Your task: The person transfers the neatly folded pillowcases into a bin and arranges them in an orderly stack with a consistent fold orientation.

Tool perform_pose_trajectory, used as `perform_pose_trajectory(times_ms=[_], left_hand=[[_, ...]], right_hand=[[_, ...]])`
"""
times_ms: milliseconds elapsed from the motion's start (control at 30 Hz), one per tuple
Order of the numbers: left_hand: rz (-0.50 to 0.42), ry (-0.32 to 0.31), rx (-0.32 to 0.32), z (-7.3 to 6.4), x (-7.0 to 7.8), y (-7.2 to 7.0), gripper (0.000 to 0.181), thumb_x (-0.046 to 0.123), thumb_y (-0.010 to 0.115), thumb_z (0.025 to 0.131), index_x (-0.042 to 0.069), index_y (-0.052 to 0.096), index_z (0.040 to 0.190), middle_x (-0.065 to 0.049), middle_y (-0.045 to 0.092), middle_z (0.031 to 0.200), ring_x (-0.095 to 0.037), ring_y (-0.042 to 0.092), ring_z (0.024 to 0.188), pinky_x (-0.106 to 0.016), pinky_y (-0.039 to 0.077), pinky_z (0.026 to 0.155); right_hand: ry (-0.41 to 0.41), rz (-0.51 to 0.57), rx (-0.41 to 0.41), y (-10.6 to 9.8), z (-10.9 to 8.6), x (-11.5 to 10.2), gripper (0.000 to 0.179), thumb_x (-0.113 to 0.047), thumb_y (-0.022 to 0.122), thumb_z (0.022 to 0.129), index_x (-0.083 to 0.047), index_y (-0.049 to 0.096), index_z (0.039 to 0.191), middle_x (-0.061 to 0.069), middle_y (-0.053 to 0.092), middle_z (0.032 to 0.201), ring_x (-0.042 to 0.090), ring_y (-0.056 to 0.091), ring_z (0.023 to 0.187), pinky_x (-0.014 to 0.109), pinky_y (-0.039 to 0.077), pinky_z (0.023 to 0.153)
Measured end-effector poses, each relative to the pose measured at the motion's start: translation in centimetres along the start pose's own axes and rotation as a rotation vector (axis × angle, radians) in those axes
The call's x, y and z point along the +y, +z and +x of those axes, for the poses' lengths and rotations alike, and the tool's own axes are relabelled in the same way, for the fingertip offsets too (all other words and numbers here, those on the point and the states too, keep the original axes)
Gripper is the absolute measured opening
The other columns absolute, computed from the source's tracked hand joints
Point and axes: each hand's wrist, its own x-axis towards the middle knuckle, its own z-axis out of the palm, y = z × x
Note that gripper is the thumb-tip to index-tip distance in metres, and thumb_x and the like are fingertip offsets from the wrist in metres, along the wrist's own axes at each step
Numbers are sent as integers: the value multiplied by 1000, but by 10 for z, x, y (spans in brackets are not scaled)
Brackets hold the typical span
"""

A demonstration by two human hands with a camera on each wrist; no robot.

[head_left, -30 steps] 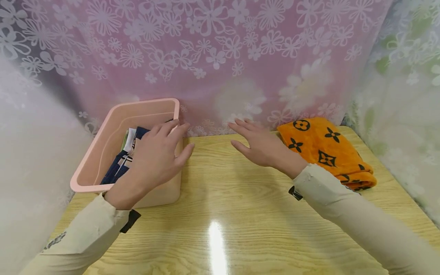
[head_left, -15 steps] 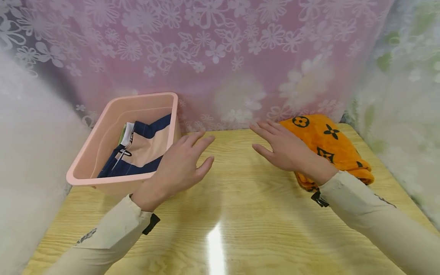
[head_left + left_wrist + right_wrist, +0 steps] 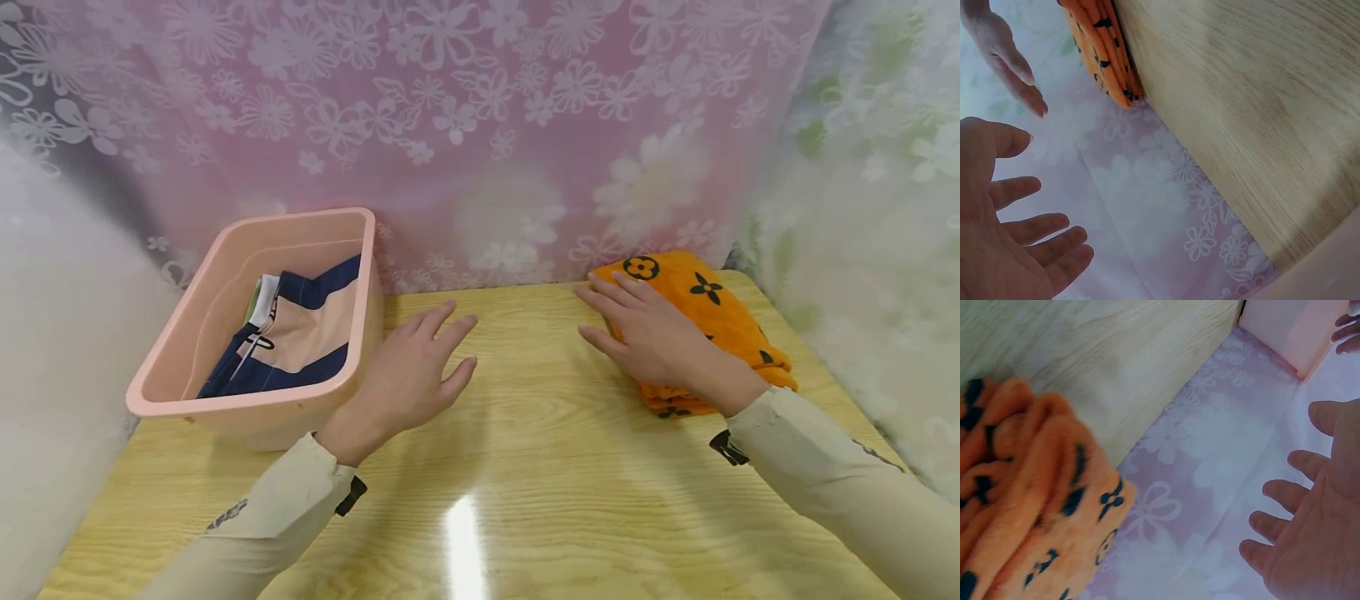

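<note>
An orange fleece blanket [image 3: 716, 310] with black flower motifs lies folded at the table's right rear. In the head view my right hand [image 3: 656, 337] overlaps its left part, fingers spread. The right wrist view shows a gap between this right hand [image 3: 1316, 506] and the blanket [image 3: 1054, 506]. My left hand [image 3: 408, 375] hovers over the table beside a pink plastic bin [image 3: 174, 333], fingers spread and holding nothing. Inside the bin lies a folded navy-and-beige garment [image 3: 311, 329] with a drawstring. A white and a green edge show at its left.
The light wood table [image 3: 525, 442] carries the bin at left and the blanket at right, with bare wood between them. A pink floral curtain [image 3: 480, 125] hangs behind the table's rear edge. Pale floral sheets [image 3: 870, 217] hang at both sides.
Both hands have moved right: the left from over the bin to beside it, the right from left of the blanket to over its left part. The garment in the bin has come into fuller view.
</note>
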Motion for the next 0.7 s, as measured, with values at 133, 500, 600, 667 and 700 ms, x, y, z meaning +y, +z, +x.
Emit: perform_pose_trajectory(times_ms=[133,500,600,667,700], left_hand=[[-7,-9,-16,2,-1,6,46,33,55,95,11,53,135,-19,47,138,-37,49,120,-50,42,95],[36,7,-53,9,-1,21,47,35,53,96,12,52,137,-18,46,139,-36,48,122,-52,44,93],[46,17,-54,11,0,23,48,36,52,96,12,52,137,-17,45,140,-35,47,123,-51,43,95],[56,23,-46,12,1,24,48,36,53,96,12,53,137,-16,45,141,-35,46,124,-50,42,97],[63,25,-43,13,1,24,48,36,53,96,12,53,137,-15,45,142,-34,46,124,-49,41,98]], right_hand=[[7,-15,8,5,-3,5,62,-47,39,101,-14,25,152,12,19,156,39,14,141,53,10,112],[25,-31,18,13,-14,15,61,-48,38,101,-18,25,153,11,21,156,39,15,141,56,10,111],[31,-34,14,11,-17,18,61,-49,37,101,-19,24,153,11,21,156,38,14,141,55,8,112],[29,-47,16,11,-17,20,61,-49,36,101,-19,23,153,11,20,156,38,14,141,55,8,112],[28,-50,17,11,-17,21,61,-49,36,101,-19,23,153,11,20,156,37,14,141,55,8,112]])
